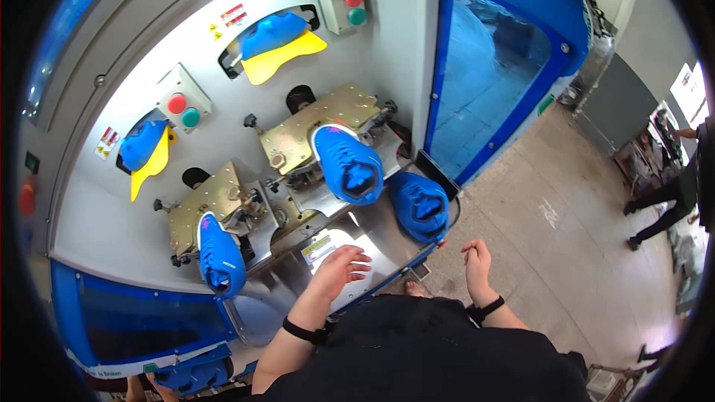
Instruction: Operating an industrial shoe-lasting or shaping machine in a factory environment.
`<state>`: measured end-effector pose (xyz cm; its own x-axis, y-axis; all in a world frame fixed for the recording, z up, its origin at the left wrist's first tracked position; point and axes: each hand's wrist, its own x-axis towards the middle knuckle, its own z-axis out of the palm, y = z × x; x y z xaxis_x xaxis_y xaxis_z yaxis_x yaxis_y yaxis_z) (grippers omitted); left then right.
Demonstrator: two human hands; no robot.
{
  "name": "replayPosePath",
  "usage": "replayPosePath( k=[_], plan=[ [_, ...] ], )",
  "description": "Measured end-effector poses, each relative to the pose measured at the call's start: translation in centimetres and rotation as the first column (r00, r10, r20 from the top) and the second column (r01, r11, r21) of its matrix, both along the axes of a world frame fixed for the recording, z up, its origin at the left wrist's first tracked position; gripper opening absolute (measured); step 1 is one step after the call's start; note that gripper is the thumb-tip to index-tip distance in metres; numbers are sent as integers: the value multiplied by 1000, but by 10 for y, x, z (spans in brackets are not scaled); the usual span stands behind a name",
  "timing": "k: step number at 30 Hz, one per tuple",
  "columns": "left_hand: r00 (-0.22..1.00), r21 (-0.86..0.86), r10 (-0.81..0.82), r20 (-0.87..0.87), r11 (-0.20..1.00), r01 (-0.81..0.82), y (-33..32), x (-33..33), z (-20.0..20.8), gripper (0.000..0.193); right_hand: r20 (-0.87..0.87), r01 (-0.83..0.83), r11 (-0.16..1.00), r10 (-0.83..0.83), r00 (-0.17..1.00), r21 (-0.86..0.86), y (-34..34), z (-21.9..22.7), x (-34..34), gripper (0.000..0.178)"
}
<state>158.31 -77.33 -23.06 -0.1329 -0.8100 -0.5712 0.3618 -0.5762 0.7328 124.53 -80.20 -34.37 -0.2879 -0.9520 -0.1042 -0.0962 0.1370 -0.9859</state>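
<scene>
My left hand (343,269) hovers above the metal ledge with its fingers loosely bent and apart, and nothing shows in it. Off to the right, my right hand (477,262) is raised over the floor beside the ledge. Its fingers are curled in, with no object visible between them. Nearest to both hands is a blue shoe (421,207) resting on the ledge's right end. A second blue shoe (347,165) sits toe-up against the right machine station (324,123). The third blue shoe (219,257) is at the left station (205,208), also toe-up.
Two control boxes (341,4) (183,100) with red and green buttons are on the white wall. Blue and yellow shoe-shaped forms (287,45) (149,150) poke through wall openings. A blue-framed door (491,67) stands at the right. Another person (678,190) is far right.
</scene>
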Motion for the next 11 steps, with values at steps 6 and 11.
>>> replayPosePath(
  k=[6,11],
  plan=[
    [999,26,33,-3,999,-33,1,-9,-18,28,-421,-638,679,491,762,-363,-11,82,75,10],
    [957,-96,290,24,953,-286,46,18,-29,37,-542,-919,314,742,395,-240,-20,65,157,21]
  ],
)
